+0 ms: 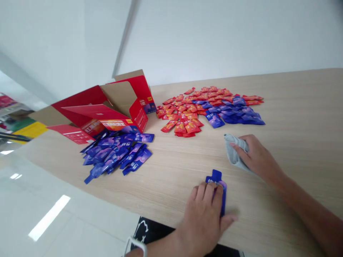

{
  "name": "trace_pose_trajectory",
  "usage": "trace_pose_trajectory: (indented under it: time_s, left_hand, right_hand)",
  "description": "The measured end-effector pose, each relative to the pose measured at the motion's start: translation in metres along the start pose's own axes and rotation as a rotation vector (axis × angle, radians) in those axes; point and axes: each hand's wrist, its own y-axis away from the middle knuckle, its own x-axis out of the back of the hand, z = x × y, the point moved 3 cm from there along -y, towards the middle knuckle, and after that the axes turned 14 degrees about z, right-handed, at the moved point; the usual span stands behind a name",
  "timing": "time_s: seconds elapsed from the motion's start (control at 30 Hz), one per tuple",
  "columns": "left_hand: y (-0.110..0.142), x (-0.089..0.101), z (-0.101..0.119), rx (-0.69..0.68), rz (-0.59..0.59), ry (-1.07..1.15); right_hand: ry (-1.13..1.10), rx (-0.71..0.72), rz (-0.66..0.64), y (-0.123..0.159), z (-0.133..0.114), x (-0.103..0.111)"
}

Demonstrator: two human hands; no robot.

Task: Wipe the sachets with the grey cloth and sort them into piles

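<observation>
My left hand point(205, 214) lies palm down on a single blue sachet point(215, 175) near the table's front edge. Its fingers rest across the sachet and the thumb sticks out to the right, so the lower part is covered. To the right, my right hand point(258, 155) grips a folded light grey cloth point(235, 151) just above or on the tabletop. Beyond it lies a stack of blue sachets point(242, 114), beside a spread of red-orange sachets point(187, 107). Another heap of blue sachets point(115, 153) is on the left.
An open red carton point(118, 114) with raised flaps stands at the left, and a second red carton point(146, 92) is behind it. The wooden table point(302, 117) meets a pale wall point(227, 39). Shiny floor point(66, 221) shows at the lower left.
</observation>
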Motion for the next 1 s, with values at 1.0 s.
trace_pose_trajectory:
  time_s: [1.0]
  left_hand:
    - [0.031,0.192,-0.272,0.116,0.155,-0.497]
  right_hand:
    - [-0.218,-0.063,-0.222,0.023,0.027,-0.046]
